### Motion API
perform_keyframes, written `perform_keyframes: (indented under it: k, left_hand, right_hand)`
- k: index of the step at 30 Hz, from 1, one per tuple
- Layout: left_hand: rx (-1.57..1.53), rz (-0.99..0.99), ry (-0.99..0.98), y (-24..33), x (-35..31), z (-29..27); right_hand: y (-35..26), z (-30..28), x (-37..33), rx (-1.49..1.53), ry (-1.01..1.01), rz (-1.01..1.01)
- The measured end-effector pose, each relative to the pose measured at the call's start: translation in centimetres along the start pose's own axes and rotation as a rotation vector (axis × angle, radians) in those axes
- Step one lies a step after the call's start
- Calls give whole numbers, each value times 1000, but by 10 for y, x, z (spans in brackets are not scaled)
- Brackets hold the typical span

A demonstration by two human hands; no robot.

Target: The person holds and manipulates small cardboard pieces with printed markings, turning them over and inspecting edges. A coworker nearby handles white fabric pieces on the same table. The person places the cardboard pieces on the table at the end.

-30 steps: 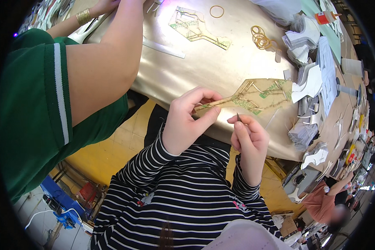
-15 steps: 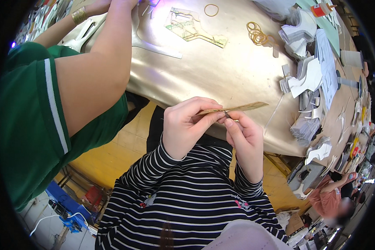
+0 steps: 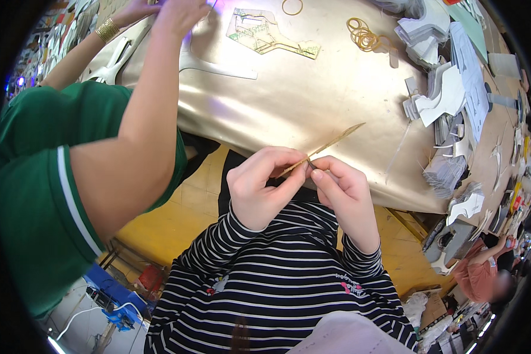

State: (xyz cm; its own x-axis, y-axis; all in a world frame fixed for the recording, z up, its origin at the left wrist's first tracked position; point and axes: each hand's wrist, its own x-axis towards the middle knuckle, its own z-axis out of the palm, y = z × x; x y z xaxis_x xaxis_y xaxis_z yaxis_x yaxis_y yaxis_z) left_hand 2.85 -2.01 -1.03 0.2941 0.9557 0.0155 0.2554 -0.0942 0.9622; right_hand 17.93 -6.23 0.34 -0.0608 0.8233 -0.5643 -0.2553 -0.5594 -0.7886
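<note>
Both my hands are close together in front of the table edge. My left hand pinches a thin, yellowish flat template between thumb and fingers; it is seen nearly edge-on, its far end slanting up to the right. Against its middle, my right hand holds a small dark, narrow piece between thumb and forefinger; its kind is too small to make out. A similar clear template with green marks lies flat on the table ahead.
On the gold-coloured table cover lie a bundle of tan rubber bands and a white curved piece. Stacks of white cut pieces line the right. A co-worker in a green shirt stands close on my left, arms over the table.
The template in my left hand has tilted, its far end now higher and its slant steeper. My hands stay together. The co-worker's arms have shifted at the left.
</note>
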Motion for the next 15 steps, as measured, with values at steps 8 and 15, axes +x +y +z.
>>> perform_keyframes:
  k: [8, 15]
  left_hand:
    - [81, 190, 30, 0, -1, 5]
    - [276, 463, 29, -1, 3, 7]
  right_hand:
    - [8, -5, -6, 155, -44, -29]
    - [14, -9, -7, -113, 67, -208]
